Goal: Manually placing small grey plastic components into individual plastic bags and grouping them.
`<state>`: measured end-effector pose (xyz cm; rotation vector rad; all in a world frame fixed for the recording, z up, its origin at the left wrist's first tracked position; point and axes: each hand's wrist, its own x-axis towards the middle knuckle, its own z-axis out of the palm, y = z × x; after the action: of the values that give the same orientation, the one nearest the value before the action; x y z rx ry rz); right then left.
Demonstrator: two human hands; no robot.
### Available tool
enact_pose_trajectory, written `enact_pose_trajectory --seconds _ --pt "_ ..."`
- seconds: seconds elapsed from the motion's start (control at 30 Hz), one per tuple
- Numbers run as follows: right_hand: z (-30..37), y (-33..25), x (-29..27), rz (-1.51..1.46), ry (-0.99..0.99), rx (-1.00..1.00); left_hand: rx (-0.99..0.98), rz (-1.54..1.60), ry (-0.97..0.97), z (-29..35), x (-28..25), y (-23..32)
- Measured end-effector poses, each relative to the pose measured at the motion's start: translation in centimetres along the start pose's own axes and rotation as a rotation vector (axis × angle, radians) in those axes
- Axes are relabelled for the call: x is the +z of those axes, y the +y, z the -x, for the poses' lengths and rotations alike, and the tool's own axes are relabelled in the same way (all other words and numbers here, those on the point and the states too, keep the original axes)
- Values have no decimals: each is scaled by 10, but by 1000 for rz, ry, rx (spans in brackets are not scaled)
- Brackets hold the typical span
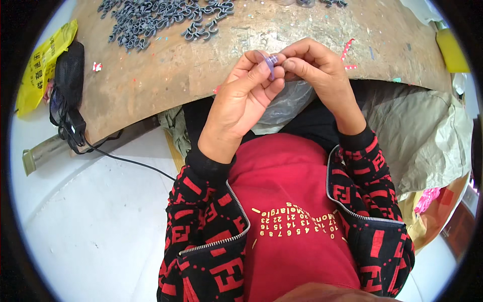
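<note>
My left hand (236,98) is closed, with a small translucent purple piece (272,62) pinched between thumb and fingers. The piece looks like thin plastic or film with pale stripes; its exact kind does not show. At its right end, the thumb and forefinger of my right hand (317,68) are pressed together. What those fingertips grip, if anything, is hidden. Both hands meet just above the front edge of the worn wooden table (166,75). Beyond them at the back left lies a heap of dark grey curved plastic clips (151,22).
Red dotted scraps (347,48) lie right of my hands. At the table's left edge hang a yellow printed bag (43,68), a black pouch (69,70) and a black cable (126,160). A beige cloth (417,136) is draped at the right, below a yellow container (450,50).
</note>
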<state>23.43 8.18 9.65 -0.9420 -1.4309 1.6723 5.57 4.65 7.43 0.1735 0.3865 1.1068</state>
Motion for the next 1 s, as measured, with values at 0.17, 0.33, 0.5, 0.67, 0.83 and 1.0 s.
enact_pose_trajectory --seconds 0.17,0.33,0.5,0.67,0.83,1.0 --pt "0 -1 6 -112 67 -43 20 236 -111 -5 -4 3" --pt "2 1 5 -89 44 -125 -41 343 -191 -5 -5 -2" --pt "7 -7 11 -20 97 -143 -46 309 -216 -4 1 1" --pt "12 -21 17 184 138 -269 92 15 -37 1 9 2" --pt "11 -25 14 498 132 -431 245 -373 21 4 15 2" --pt "13 -30 12 602 113 -506 392 -797 83 13 22 3"
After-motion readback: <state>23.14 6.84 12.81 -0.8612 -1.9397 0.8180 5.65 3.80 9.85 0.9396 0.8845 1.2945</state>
